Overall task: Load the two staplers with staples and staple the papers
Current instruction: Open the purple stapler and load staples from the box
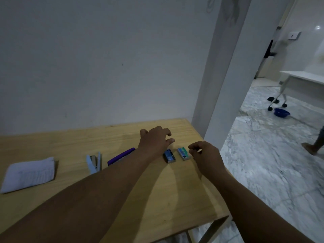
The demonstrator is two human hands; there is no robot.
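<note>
On the wooden table lie a light blue stapler, opened up, and a purple stapler partly hidden by my left forearm. Two small staple boxes sit near the right side: a dark blue one and a green one. My left hand hovers just behind the dark blue box, fingers spread and relaxed, holding nothing. My right hand is beside the green box with its fingers loosely curled, thumb and fingertips close together at the box's right edge. A stack of white papers lies at the far left.
A white wall stands right behind the table, with a pillar at its right corner. The table's right edge drops to a marble floor. Farther off are a white desk on wheels, a blue bowl and a person's foot.
</note>
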